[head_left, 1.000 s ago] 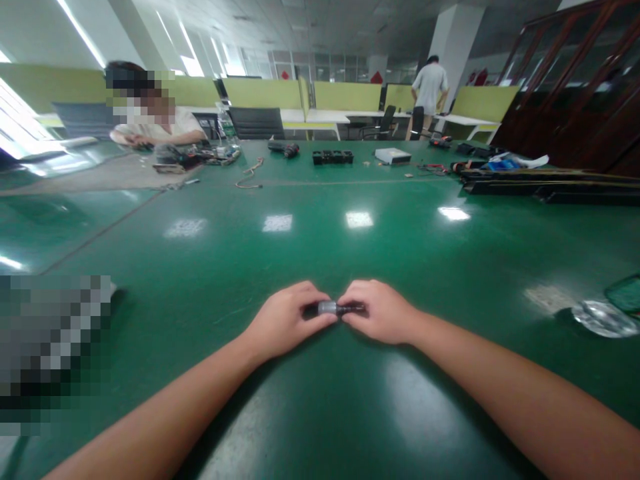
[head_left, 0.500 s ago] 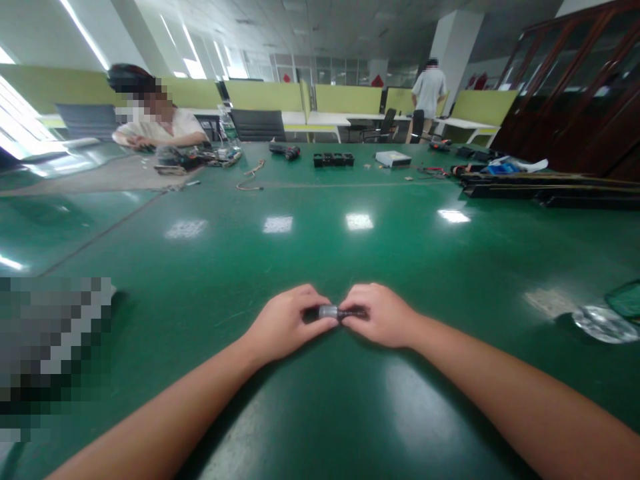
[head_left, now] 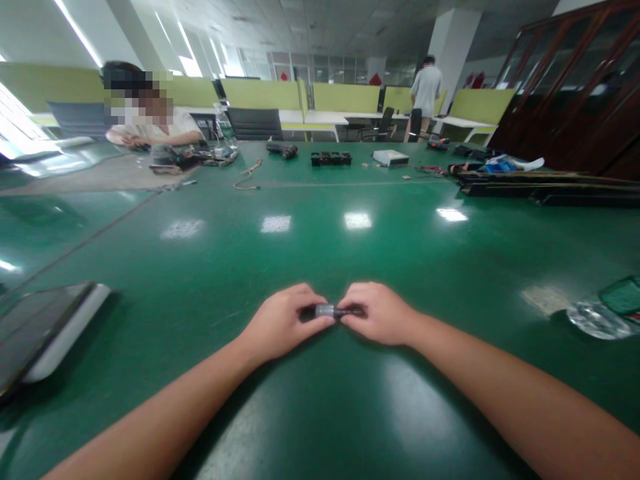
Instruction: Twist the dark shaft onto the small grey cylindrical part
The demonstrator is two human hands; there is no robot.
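Between my hands lies a short, slim, dark rod-shaped thing with a grey, shiny band (head_left: pixel 325 311); its exact kind cannot be made out. My left hand (head_left: pixel 283 321) is closed round its left end, thumb below and fingers above. At the other side, the fingers and thumb of my right hand (head_left: pixel 377 313) pinch its thinner dark part. Both hands rest low over the green tabletop (head_left: pixel 320 260), their fingertips nearly meeting. My fingers hide both ends of the rod.
A flat dark-screened device (head_left: pixel 45 327) lies at left. To the right is a clear bottle (head_left: pixel 600 320) on its side. Along the far side sit a black block (head_left: pixel 331 159), a white box (head_left: pixel 390 158), a cable (head_left: pixel 246 175) and dark long bars (head_left: pixel 545 187). A person (head_left: pixel 155 127) sits far left.
The view has shifted slightly, so everything appears a little further left. Both hands keep the same hold on the rod-shaped thing, with no clear movement of it.
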